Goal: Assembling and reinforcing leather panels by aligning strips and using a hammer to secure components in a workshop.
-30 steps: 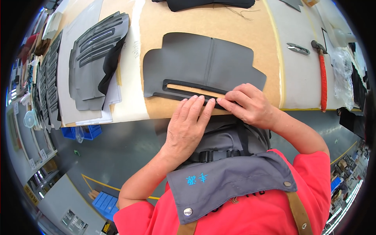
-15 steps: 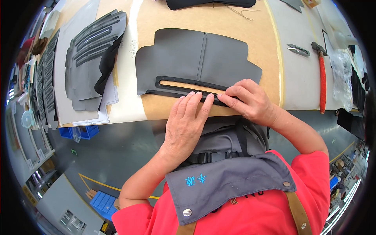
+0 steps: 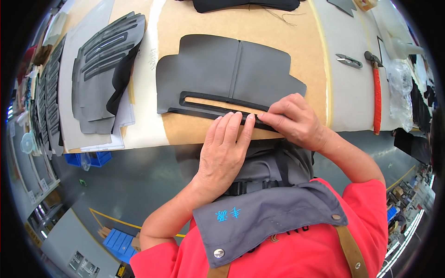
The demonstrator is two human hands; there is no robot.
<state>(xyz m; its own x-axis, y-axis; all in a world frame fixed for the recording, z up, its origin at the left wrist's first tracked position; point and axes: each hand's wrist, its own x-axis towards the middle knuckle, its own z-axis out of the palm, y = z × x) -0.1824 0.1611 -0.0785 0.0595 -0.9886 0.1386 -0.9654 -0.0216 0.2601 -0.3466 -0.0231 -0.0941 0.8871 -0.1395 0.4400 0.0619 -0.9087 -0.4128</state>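
Note:
A dark grey panel (image 3: 204, 69) of sheet material lies flat on the table before me, with a raised seam down its middle. Black strips border a long slot (image 3: 211, 101) near its close edge, and another black strip (image 3: 194, 113) follows that edge. My left hand (image 3: 222, 150) lies with fingers stretched out, their tips pressing on the edge strip. Just right of them, my right hand (image 3: 299, 123) is closed, thumb and fingers pinching at the strip by the panel's near right part. Its fingers hide the slot's right end.
Stacked grey panels with black strips (image 3: 99, 69) lie to the left. Thread snips (image 3: 348, 60) and a red-handled hammer (image 3: 376, 97) lie at the right, beside clear plastic wrap (image 3: 401, 92). A black piece (image 3: 245, 4) sits at the far side. Blue bins (image 3: 119, 243) stand on the floor.
The whole view has shifted slightly. Both hands have crept a little to the right along the panel's near edge, keeping the same pose.

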